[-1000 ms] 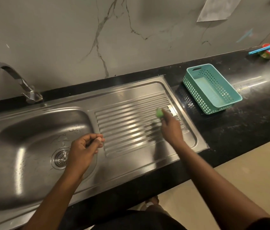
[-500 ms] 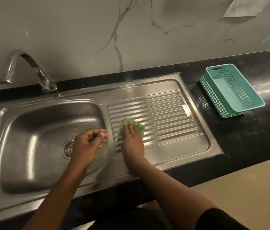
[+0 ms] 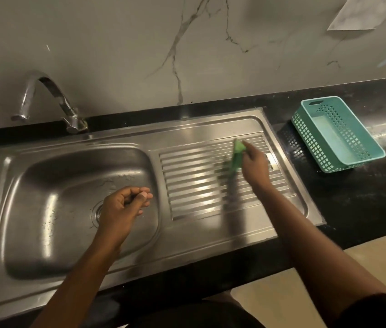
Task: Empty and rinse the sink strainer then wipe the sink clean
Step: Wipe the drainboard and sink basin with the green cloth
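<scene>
A stainless steel sink (image 3: 45,209) has a basin on the left and a ribbed drainboard (image 3: 199,185) on the right. The round strainer (image 3: 96,215) sits in the basin's drain, half hidden behind my left hand (image 3: 122,209). That hand hovers over the basin's right side with curled fingers and holds nothing I can see. My right hand (image 3: 254,165) grips a green scrub pad (image 3: 237,155) against the far right part of the drainboard; the pad is motion-blurred.
A chrome tap (image 3: 49,98) stands behind the basin's left rear. A teal plastic basket (image 3: 336,136) sits on the black counter (image 3: 364,197) right of the sink. A marble-look wall runs behind. Beige floor shows at the lower right.
My right hand has swept the green pad from the drainboard's left side back to its far right. My left hand has stayed over the basin.
</scene>
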The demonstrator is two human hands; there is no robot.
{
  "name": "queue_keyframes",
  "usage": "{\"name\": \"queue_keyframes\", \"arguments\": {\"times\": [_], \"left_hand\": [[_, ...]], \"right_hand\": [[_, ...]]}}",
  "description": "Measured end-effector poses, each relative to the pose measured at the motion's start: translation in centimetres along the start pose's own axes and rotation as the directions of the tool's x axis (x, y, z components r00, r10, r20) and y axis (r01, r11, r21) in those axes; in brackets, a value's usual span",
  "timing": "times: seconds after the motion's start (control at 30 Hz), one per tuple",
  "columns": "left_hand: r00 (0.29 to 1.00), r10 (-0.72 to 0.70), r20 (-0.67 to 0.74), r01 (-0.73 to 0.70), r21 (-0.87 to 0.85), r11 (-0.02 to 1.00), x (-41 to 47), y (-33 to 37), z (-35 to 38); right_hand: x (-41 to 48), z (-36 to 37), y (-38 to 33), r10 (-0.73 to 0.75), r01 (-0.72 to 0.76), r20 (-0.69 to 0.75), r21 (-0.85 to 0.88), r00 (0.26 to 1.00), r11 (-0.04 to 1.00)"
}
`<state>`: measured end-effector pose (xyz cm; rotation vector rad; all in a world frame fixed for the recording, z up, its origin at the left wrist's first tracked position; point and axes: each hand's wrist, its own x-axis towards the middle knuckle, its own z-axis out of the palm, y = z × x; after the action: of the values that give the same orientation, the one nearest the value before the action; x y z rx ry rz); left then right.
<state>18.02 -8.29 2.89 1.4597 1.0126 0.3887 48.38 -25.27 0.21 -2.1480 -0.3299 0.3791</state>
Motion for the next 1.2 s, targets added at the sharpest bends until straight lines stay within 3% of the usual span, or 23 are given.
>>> {"name": "queue_keyframes", "arguments": {"times": [0.07,0.23,0.33,0.43,0.5,0.67,0.73,0.8,0.87,0.93,0.97,1.07,1.2], "left_hand": [[1.0,-0.002,0.001,0.002,0.0,1.0,0.0,-0.2,-0.2],[1.0,-0.013,-0.001,0.013,0.008,1.0,0.3,-0.2,-0.3],[1.0,-0.013,0.009,0.013,0.018,1.0,0.5,-0.1,-0.1],[1.0,-0.011,0.012,0.011,0.016,1.0,0.7,0.1,0.2],[1.0,-0.011,0.016,0.011,0.011,1.0,0.9,0.2,0.5],[1.0,0.008,0.023,-0.009,0.015,1.0,1.2,0.9,1.5],[1.0,0.02,0.016,-0.021,0.015,1.0,1.3,1.2,1.5],[1.0,0.027,0.005,-0.027,0.012,1.0,1.4,1.4,1.3],[1.0,0.028,-0.004,-0.028,0.008,1.0,1.5,1.5,1.0],[1.0,0.025,-0.007,-0.025,0.006,1.0,1.5,1.3,0.7],[1.0,0.021,-0.008,-0.021,0.007,1.0,1.5,1.2,0.7],[1.0,0.01,-0.006,-0.01,0.015,1.0,1.3,0.9,0.6],[1.0,-0.015,-0.006,0.015,0.021,1.0,1.1,0.4,0.8]], "right_hand": [[2.0,-2.6,2.0,-0.045,0.018,-0.108,-0.244,0.993,0.97],[2.7,-1.3,5.4,0.025,0.054,0.118,-0.618,0.993,0.784],[0.3,2.4,5.4,-0.071,0.086,0.051,-0.723,0.996,0.685],[-2.6,6.1,3.6,-0.153,0.163,0.082,-0.735,0.985,0.659],[-4.7,8.8,2.0,-0.158,0.249,0.192,-0.725,0.969,0.642],[-10.2,15.2,-3.3,-0.235,0.516,0.478,-0.628,0.846,0.582],[-10.4,15.6,-4.6,-0.294,0.563,0.493,-0.593,0.819,0.576],[-9.5,14.8,-5.4,-0.323,0.529,0.446,-0.487,0.835,0.694],[-7.9,12.8,-5.9,-0.249,0.357,0.403,-0.218,0.881,0.908],[-5.7,10.1,-5.5,-0.181,0.185,0.315,0.018,0.932,0.983],[-4.3,8.5,-5.1,-0.149,0.142,0.249,0.043,0.957,0.989],[0.1,3.2,-2.8,-0.086,0.093,0.081,-0.081,0.993,0.992],[5.5,-2.9,0.6,-0.104,0.027,-0.146,-0.451,0.984,0.892]]}}
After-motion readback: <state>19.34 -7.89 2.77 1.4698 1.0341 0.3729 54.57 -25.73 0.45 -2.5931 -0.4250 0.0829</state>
